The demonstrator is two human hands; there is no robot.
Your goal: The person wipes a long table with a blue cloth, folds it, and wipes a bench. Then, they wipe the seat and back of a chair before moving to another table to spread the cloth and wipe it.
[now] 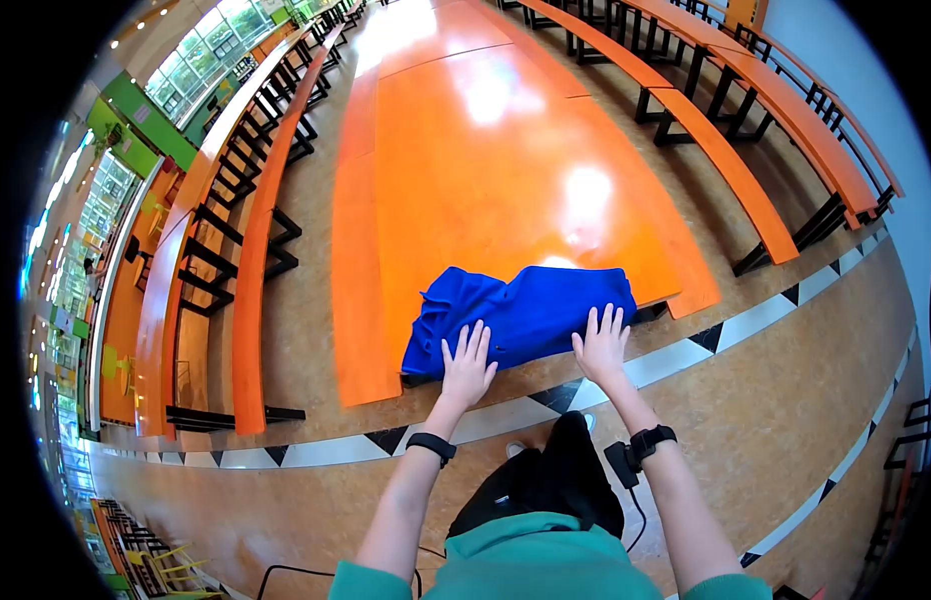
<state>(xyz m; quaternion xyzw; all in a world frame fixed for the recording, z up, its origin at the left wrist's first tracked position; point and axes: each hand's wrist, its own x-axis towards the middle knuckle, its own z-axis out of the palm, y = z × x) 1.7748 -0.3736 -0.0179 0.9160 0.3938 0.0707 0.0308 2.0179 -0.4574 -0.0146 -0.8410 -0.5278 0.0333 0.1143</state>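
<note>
Fingers point(475, 338) of the left hand point(469, 365) were splayed and released, lying flat on the near edge of the blue shirt point(531, 300). Right hand point(602, 348) likewise: palm down, spread, grasping nothing. Shirt lay at the near end of the orange counter point(486, 170), its left part rumpled, its right part smoother. Judgement: smoothing would go best with palms kept flat and strokes run from the middle outward toward the rumpled left side, pressure light enough that no cloth slid off the counter's edge. Orange bench point(254, 280) ran alongside on the left.
</note>
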